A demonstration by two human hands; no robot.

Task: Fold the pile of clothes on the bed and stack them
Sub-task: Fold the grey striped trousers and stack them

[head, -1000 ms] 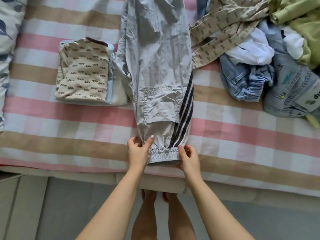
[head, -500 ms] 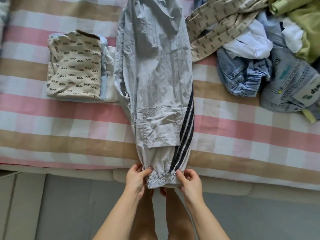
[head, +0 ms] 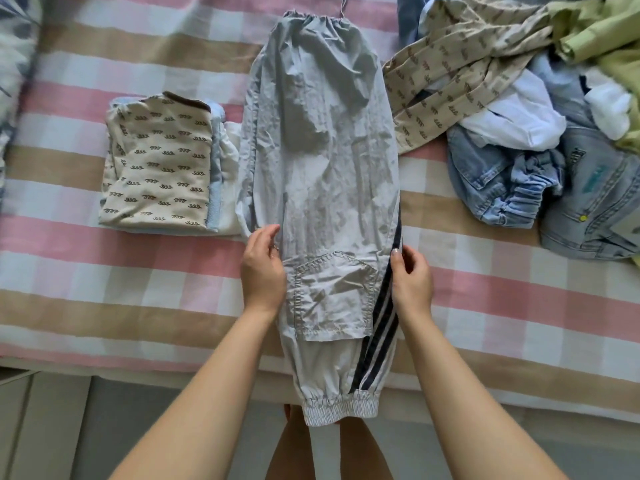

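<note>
Bed [head: 138, 271] spanned 12-to-6 by grey trousers [head: 322, 150], cuff overhanging. Unfolded pile [head: 502, 174] at 2 o'clock, folded stack [head: 159, 161] at 10. Left hand [head: 263, 271] curved against seam, grip unclear; right hand [head: 412, 278] pinched on striped seam. Crosswise fold judged next: both edges to be lifted together.

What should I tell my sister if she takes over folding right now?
The left hand holds the grey track pants at their left edge; the right hand pinches the striped right edge. The pants lie lengthwise on the bed, cuffs hanging over its edge. Done: a folded stack to their left. Left: fold the pants, stack them, then do the unfolded pile on the right.
</note>
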